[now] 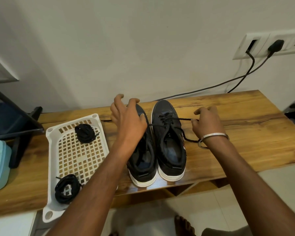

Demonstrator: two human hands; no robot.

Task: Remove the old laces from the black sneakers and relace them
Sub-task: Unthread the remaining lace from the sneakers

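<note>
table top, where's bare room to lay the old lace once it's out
Bare wood on the table right of the right sneaker, beyond the right hand. The white basket has open middle between two lace bundles. Crowded around the left sneaker and left hand.

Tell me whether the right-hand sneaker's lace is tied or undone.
Undone. The right sneaker's lace is still threaded through the eyelets, but both ends are pulled out sideways with no bow, the right hand pinching one end.

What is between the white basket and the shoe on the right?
The other black sneaker stands between the white basket and the right sneaker, with the left hand over its toe, in the head view.
</note>
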